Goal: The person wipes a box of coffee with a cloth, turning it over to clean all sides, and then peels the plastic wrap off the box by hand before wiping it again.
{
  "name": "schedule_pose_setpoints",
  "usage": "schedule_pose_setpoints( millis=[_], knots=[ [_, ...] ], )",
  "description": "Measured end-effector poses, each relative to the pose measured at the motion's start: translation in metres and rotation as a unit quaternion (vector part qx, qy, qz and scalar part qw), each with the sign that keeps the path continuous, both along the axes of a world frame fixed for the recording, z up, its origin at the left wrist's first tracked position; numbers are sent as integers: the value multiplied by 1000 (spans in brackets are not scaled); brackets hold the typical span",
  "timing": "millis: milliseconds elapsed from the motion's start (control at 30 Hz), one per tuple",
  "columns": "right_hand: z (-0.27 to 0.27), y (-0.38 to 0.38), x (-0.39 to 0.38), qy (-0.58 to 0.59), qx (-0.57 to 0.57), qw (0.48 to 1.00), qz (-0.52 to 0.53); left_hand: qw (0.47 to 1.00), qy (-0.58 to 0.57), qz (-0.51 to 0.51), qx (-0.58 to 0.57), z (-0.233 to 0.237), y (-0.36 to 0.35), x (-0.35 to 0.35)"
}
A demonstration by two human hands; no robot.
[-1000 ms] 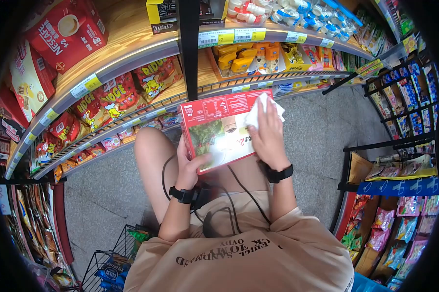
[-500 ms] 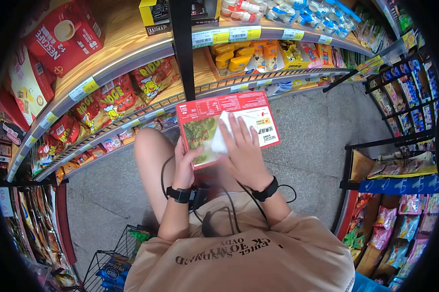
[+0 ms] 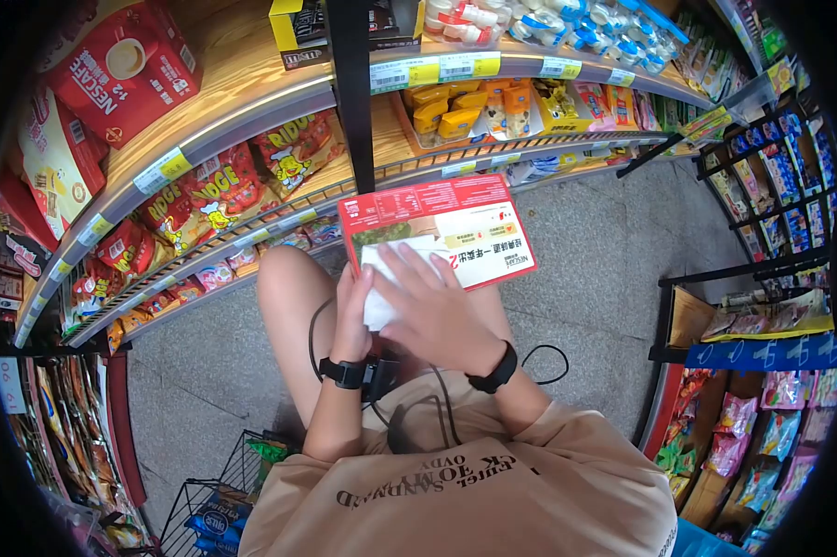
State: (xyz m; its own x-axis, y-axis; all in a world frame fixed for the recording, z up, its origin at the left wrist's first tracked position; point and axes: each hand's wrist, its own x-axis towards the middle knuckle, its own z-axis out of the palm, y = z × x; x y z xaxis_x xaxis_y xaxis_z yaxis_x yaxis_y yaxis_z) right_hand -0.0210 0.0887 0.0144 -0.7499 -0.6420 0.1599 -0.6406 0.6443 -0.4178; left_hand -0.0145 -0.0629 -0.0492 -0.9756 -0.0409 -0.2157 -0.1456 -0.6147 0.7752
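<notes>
Nescafé box (image 3: 483, 237), red and white, sits in front of us above our lap, tilted slightly, its printed lettering upside down from where we look. Our left hand (image 3: 350, 311) grips its near left corner, the thumb on top beside a white cloth (image 3: 378, 314); the other fingers go beneath the box, so we cannot tell how they are set. Our right hand (image 3: 441, 316) lies palm down over the cloth, fingers slightly spread and stretched toward the upper left, holding the cloth against the left part of the box. We wear a black band on each wrist and a tan T-shirt (image 3: 455, 520) with dark lettering. Beyond the box, a curved wooden shelf (image 3: 237, 70) carries a large red Nescafé pack (image 3: 126, 70), with red snack bags (image 3: 223, 190) on the tier below. Yellow packets (image 3: 463, 121) stand in a tray farther right. Grey floor (image 3: 585, 269) surrounds us, and a black wire basket (image 3: 179, 501) with blue packets (image 3: 219, 522) stands at our left side.
</notes>
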Motion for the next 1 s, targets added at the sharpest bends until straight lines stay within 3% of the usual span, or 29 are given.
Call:
schedule_pose_setpoints(
  millis=[67, 300, 500, 800, 1000],
  knots=[
    [2, 12, -10, -11, 18, 1000, -21, 1000, -1, -3, -18, 1, -1, -2],
    [-26, 76, -58, -32, 60, 969, -238, 999, 8, -17, -33, -5, -6, -3],
    [-27, 70, -61, -46, 53, 961, -269, 998, 31, -19, -58, -4, -1, 2],
    [26, -3, -26, -17, -26, 999, -11, 987, 92, -58, -116, -17, -5, 8],
    [43, 9, -31, 43, -57, 995, -70, 974, 152, -108, -130, -4, -7, 5]
  ],
)
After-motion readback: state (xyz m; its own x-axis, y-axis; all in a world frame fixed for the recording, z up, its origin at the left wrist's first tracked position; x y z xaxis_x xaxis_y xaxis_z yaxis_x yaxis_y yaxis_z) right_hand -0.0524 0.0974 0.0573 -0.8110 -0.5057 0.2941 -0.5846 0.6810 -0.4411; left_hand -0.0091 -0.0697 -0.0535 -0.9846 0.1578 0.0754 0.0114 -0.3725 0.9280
